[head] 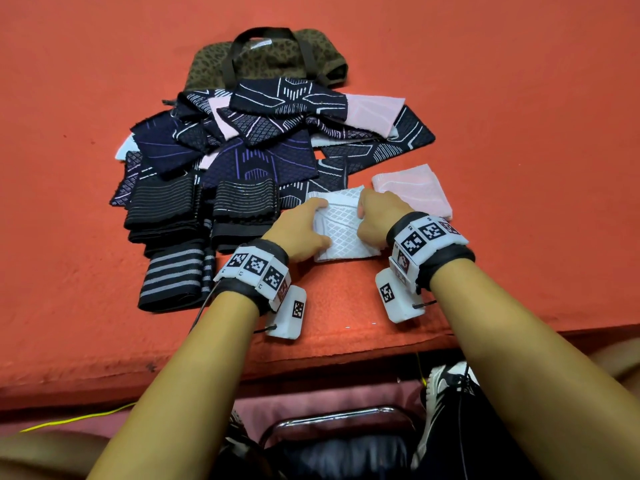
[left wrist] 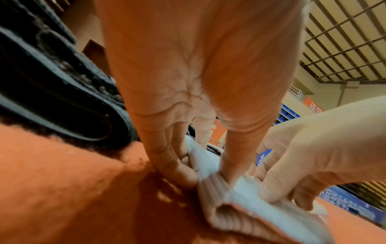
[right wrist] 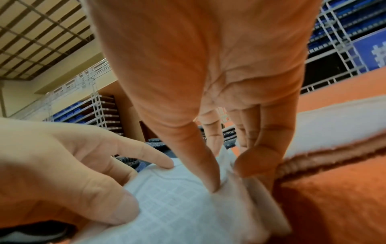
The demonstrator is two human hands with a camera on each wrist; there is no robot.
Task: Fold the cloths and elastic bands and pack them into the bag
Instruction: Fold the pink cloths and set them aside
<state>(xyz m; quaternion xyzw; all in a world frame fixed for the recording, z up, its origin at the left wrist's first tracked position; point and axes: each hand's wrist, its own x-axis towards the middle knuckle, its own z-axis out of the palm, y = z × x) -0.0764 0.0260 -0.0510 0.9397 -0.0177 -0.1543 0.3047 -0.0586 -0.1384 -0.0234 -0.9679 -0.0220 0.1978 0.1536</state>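
The orange table [head: 485, 81] fills most of what I see, its near edge running under my forearms. On it, left of middle, lies the pile [head: 263, 140] of dark patterned cloths with pink ones mixed in, overlapping so much that I cannot count them. The leopard-print bag [head: 270, 58] sits at the far end, its near edge covered by the pile, black handles on top. Nearer and to the left are the black striped elastic bands [head: 173, 244], stacked, the lower ones mostly hidden. A folded pink cloth [head: 414, 187] lies to the right, just beside my right hand. The white cloth [head: 343, 226] is on the table right in front of me, near the edge, between both hands. My left hand [head: 299, 228] grips its left side, thumb on top and fingers tucked under the fold, as the left wrist view shows. My right hand [head: 379, 214] pinches its right side, thumb pressed down on the cloth and fingers curled round the edge. The hands cover part of the cloth, so I cannot tell how many layers it has. Below the table a shoe [head: 446, 382] and a chrome chair bar [head: 329, 415] show, partly cut off by my arms.
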